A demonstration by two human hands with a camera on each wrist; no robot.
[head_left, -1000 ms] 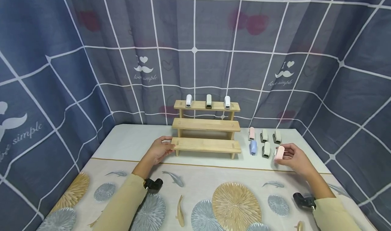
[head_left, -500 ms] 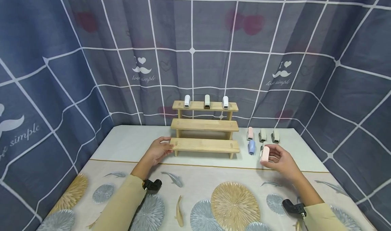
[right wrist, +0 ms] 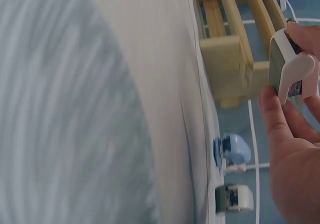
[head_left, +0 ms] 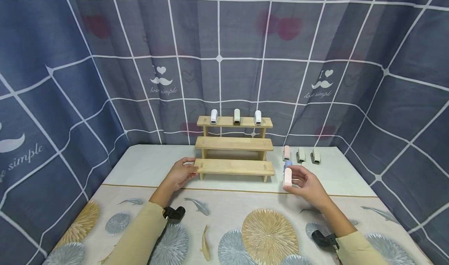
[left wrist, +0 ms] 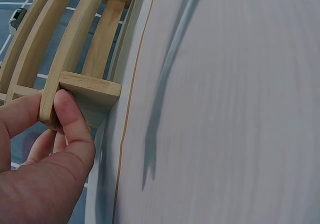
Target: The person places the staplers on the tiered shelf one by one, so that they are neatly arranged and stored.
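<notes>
Pink mini stapler [head_left: 287, 177] pinched in right hand [head_left: 307, 184]; left hand [head_left: 180, 174] on wooden tiered stand [head_left: 234, 143].
Head view: the right hand holds the stapler (possibly a punch) between thumb and fingers, apparently raised off the table [head_left: 154, 163], just in front of the blue mini stapler [head_left: 288, 163] and near the stand's right end, apart from it. Three mini staplers [head_left: 237, 116] stand on the top tier [head_left: 247, 121]. Left wrist view: thumb and fingers clamp the left end of the lowest tier [head_left: 234, 166]. Right wrist view: thumb and fingers bear on opposite sides of the stapler; pinch force I cannot tell. Caution: in my judgement, an uneven pinch could let it pivot and drop; a low right hand could knock the blue one; a left-hand tug could shift the stand and topple the top-tier staplers.
</notes>
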